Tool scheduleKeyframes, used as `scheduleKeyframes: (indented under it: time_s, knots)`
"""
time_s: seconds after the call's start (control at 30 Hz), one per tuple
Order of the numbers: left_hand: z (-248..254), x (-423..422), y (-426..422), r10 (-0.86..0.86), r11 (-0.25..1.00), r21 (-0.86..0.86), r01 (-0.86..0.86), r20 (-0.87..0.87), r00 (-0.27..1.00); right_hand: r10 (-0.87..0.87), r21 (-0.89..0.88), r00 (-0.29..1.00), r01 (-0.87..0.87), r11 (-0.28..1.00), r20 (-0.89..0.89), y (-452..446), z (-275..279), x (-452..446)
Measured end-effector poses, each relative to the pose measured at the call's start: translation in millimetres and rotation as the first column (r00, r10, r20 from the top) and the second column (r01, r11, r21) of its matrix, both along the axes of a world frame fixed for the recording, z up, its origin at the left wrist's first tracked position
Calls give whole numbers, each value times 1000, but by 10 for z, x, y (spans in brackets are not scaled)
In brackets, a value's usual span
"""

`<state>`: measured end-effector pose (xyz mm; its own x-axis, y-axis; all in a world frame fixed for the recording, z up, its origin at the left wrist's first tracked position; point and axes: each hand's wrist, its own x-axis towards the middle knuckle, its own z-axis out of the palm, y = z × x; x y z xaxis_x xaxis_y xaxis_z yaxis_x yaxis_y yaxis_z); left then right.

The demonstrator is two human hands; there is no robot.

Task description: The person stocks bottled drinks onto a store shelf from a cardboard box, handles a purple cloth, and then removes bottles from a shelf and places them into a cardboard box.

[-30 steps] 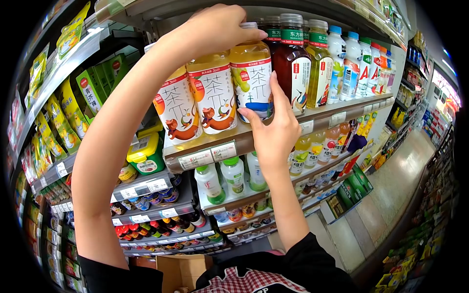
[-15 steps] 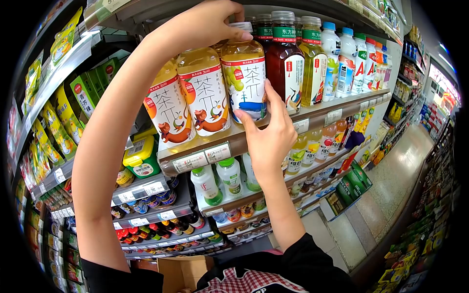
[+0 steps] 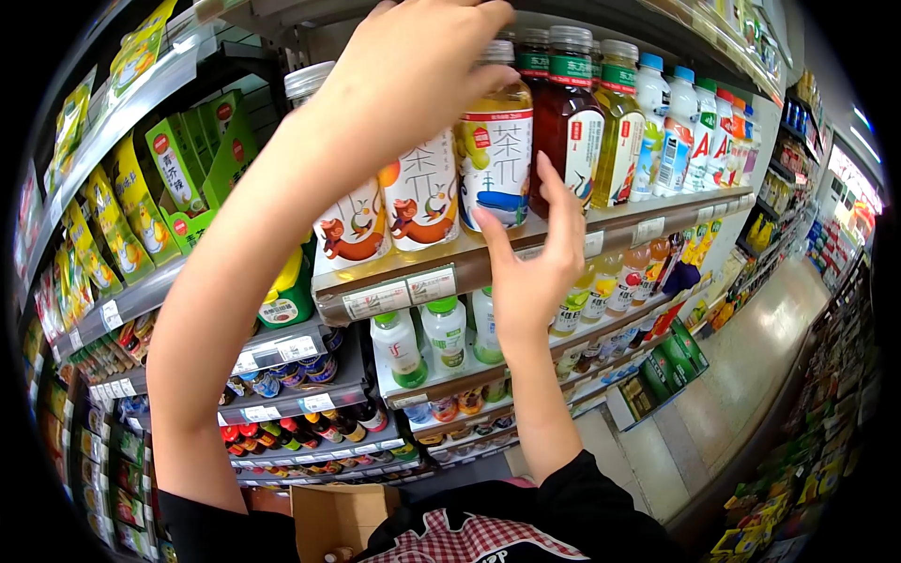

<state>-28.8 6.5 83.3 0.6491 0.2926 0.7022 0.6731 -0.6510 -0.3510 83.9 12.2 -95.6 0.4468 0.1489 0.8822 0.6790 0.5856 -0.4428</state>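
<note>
A bottle of pale yellow tea (image 3: 496, 169), with green grapes and a blue shape on its white label, stands upright at the shelf front. My left hand (image 3: 422, 66) is at its top, fingers apart above the cap and thumb across the neck and shoulder. Whether the thumb presses on it, I cannot tell. Low in front of the same bottle is my right hand (image 3: 540, 249), open, thumb near the label and fingers to the right. Left of it stand similar tea bottles with orange-brown pictures (image 3: 419, 202), partly hidden by my left forearm.
Dark red tea (image 3: 566, 131) and other drinks line the shelf to the right. A priced shelf edge (image 3: 385, 298) runs below, with white bottles (image 3: 443, 333) on the lower shelf. Green boxes (image 3: 178, 169) stand left. An open cardboard box (image 3: 343, 511) is near my body.
The grape-label bottle now sits slightly further back beside its neighbour. My right fingers have come away from its sides. My view has shifted, and my left forearm covers more of the left bottles.
</note>
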Motion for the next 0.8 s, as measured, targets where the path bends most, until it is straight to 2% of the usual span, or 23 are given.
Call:
scheduleKeyframes:
  time_s: [0.07, 0.13, 0.17, 0.23, 0.37, 0.63, 0.73, 0.8]
  knots:
    - [-132, -105, -55, -124, 983, 142, 119, 27, 992, 2, 87, 1000, -4, 996, 27, -112, 23, -50]
    - [-270, -209, -109, -340, 883, 355, 305, 37, 940, 131, 119, 991, -134, 984, 33, -250, 23, -135]
    - [-416, -285, -259, -291, 939, 223, 262, 107, 951, 148, 181, 988, -153, 971, 40, -295, 33, -184]
    - [-666, -437, -465, -316, 939, 189, 287, 143, 938, 168, 255, 983, -181, 950, 73, -382, 34, -287]
    - [-1196, -666, -864, -233, 965, 176, 195, 236, 943, 245, 273, 957, -280, 920, 155, -519, -12, -486]
    - [-1809, -1321, -1165, -53, 998, -17, 67, 427, 903, 481, 46, 819, -519, 854, 311, -683, -385, -1070]
    - [-2101, -1576, -1235, 19, 999, -35, 0, 555, 831, 643, -74, 706, -654, 753, 296, -734, -567, -1379]
    - [-2317, -1813, -1342, 105, 987, -158, -7, 624, 774, 741, -169, 609, -729, 664, 282, -757, -743, -1597]
